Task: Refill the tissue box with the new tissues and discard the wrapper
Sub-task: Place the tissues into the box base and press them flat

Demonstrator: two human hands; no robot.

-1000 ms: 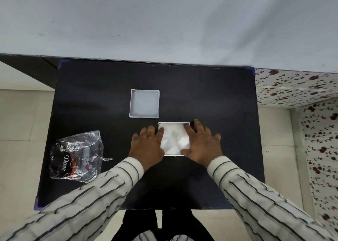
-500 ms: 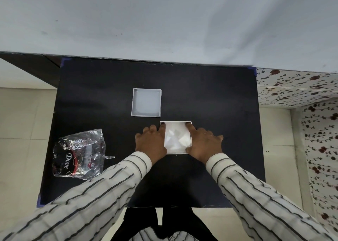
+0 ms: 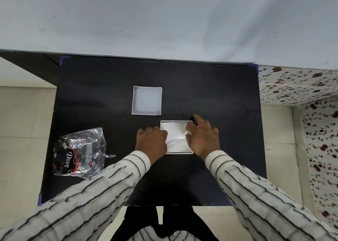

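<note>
A white square tissue box (image 3: 177, 152) sits on the black table (image 3: 219, 97), filled with white tissues (image 3: 175, 134) that are creased near the middle. My left hand (image 3: 151, 141) rests against the box's left side, fingers curled over its rim onto the tissues. My right hand (image 3: 203, 138) lies flat over the box's right side, fingers spread, thumb pressing on the tissues. The box's white lid (image 3: 146, 100) lies upturned just behind and to the left. The crumpled clear wrapper (image 3: 79, 152) with "Dove" print lies at the table's left.
A pale wall runs along the table's far edge. Tiled floor shows on the left. A floral-patterned surface (image 3: 301, 87) stands to the right of the table. My dark trousers are below the near edge.
My right hand has slid forward over the box's right side with fingers spread wider. My left hand has curled tighter at the left rim. The tissues look flatter at the far end.
</note>
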